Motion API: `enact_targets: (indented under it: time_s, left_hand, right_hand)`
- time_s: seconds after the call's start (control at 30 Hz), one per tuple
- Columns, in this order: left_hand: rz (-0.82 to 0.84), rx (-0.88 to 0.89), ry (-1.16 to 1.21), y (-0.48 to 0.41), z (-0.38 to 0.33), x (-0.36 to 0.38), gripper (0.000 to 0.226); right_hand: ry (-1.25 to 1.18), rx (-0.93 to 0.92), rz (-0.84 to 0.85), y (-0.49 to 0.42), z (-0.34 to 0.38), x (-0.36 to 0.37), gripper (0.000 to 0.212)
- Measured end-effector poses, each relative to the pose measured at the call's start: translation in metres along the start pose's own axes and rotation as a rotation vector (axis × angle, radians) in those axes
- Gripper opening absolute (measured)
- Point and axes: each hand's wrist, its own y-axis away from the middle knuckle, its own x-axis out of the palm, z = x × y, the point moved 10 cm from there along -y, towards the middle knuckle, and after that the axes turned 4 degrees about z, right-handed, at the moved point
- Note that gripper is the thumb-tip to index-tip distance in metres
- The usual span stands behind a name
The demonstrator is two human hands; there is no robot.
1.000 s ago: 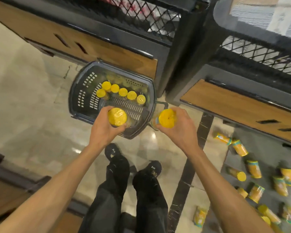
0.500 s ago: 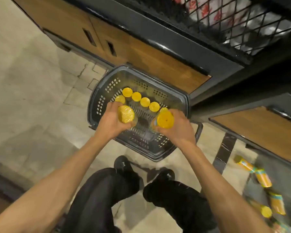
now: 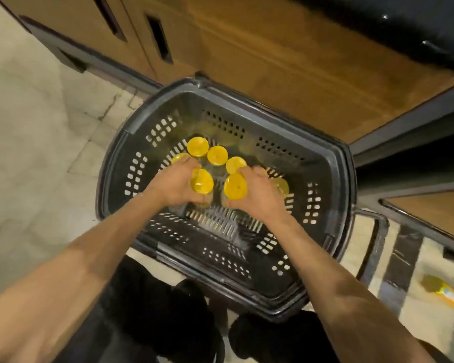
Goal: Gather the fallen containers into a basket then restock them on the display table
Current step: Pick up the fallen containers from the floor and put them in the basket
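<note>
1. The left container [image 3: 201,181] is gripped by the left hand [image 3: 173,183] and the right container [image 3: 235,186] by the right hand [image 3: 257,195]. Both are held upright, low inside the basket [image 3: 349,179], side by side and slightly apart.
2. Just behind them a row of containers [image 3: 217,155] is stood upright in the basket, its end lids partly hidden by the hands.
3. The basket is set on the floor [image 3: 37,153], close against a wooden cabinet [image 3: 273,61].
4. A fallen container [image 3: 448,294] is seen blurred on the floor at far right, well apart from the basket.

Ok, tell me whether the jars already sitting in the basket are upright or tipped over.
Upright: the jars in the basket show only their round yellow lids, facing up at the camera.
</note>
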Motion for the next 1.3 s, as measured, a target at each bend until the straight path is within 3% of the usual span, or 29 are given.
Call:
enact_targets:
  time_s: [0.3, 0.53, 0.83, 1.3]
  left_hand:
    - [0.017, 0.103, -0.2, -0.074, 0.025, 0.027, 0.071]
    - [0.057, 0.119, -0.293, -0.101, 0.033, 0.032, 0.08]
    - [0.125, 0.161, -0.541, -0.113, 0.035, 0.069, 0.08]
    - [0.086, 0.145, -0.627, -0.112, 0.038, 0.063, 0.078]
  right_hand:
    - [0.206, -0.045, 0.064, -0.078, -0.019, 0.063, 0.07]
    - [0.258, -0.072, 0.043, -0.1, -0.021, 0.089, 0.064]
    - [0.342, -0.114, 0.003, -0.113, -0.019, 0.101, 0.073]
    - [0.441, -0.143, -0.09, -0.107, -0.017, 0.112, 0.075]
